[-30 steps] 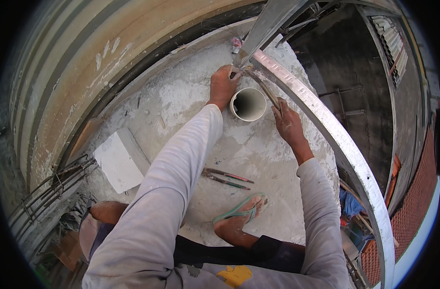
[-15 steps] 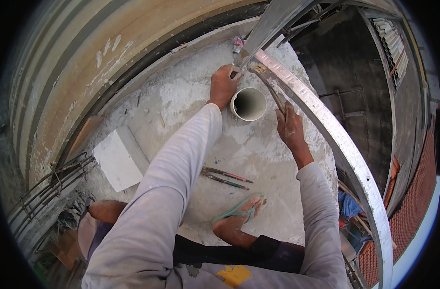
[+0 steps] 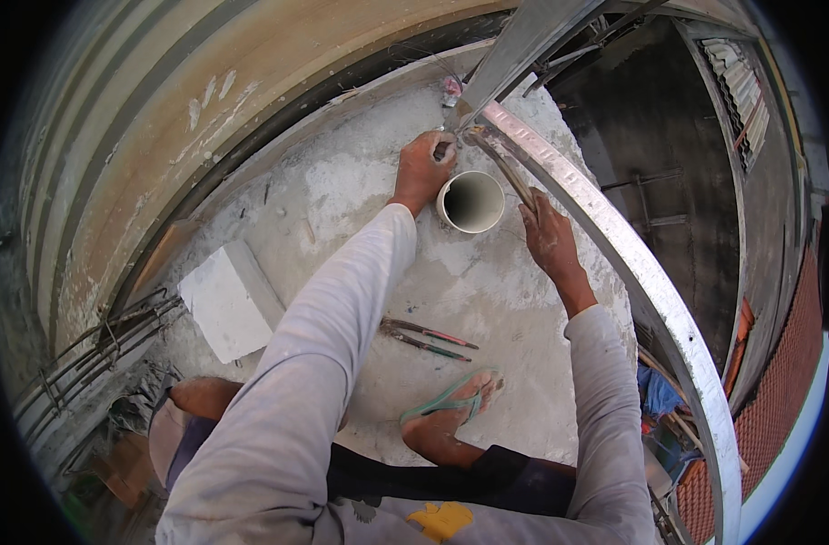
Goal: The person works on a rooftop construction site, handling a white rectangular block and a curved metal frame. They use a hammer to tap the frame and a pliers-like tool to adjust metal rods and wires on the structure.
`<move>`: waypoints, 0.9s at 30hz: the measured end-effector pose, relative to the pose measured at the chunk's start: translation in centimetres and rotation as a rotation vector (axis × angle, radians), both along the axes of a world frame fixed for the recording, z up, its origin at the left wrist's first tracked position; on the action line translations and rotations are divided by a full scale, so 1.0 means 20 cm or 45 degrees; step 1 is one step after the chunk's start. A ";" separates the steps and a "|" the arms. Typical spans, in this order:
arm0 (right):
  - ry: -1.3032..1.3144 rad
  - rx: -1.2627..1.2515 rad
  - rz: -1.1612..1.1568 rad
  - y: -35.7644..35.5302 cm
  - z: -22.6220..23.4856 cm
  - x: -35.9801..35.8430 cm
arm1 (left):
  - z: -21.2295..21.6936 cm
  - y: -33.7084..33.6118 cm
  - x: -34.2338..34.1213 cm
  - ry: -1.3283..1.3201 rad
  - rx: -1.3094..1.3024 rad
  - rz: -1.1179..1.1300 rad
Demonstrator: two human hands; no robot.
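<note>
My right hand (image 3: 552, 238) is wrapped round the handle of a hammer (image 3: 509, 169), whose far end is up by the foot of a grey metal post (image 3: 523, 54). The hammer's head is small and partly blurred against the metal there. Just left of that spot, my left hand (image 3: 423, 170) is curled closed, thumb against fingers; what it grips, if anything, I cannot make out. Between the two hands a cream plastic pipe (image 3: 445, 218) rises from the concrete, its round mouth facing up.
Pliers-like cutters with red and green handles (image 3: 430, 338) lie near my sandalled foot (image 3: 451, 413). A white block (image 3: 225, 304) sits at left, by rusty rebar (image 3: 96, 350). A long metal channel (image 3: 632, 245) curves down the right side, beside a drop. Corrugated sheeting (image 3: 160, 127) walls the left.
The hammer's head end has shifted slightly left and down toward my left hand, and my right hand has shifted a little. My left hand stays beside the pipe. The whole view has shifted slightly.
</note>
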State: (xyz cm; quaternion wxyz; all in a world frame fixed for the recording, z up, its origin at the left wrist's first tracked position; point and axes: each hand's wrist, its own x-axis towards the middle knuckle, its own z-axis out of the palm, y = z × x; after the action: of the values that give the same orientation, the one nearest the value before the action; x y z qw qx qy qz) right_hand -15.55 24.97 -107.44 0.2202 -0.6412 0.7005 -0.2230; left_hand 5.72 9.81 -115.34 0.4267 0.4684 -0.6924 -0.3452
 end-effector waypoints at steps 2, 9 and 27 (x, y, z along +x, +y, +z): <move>-0.010 -0.046 -0.014 0.01 0.00 0.01 | 0.01 0.00 0.00 0.029 -0.002 0.003; 0.004 -0.033 0.073 0.00 -0.03 -0.01 | 0.05 0.03 0.01 -0.042 0.194 -0.061; 0.097 -0.025 0.092 0.00 -0.04 -0.05 | 0.02 0.00 0.02 0.060 0.350 -0.042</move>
State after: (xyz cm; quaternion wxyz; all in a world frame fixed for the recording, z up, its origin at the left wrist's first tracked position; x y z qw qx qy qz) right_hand -16.55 25.04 -108.31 0.1949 -0.6761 0.6826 -0.1972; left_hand 6.06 9.86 -114.96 0.3687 0.5028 -0.6360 -0.4547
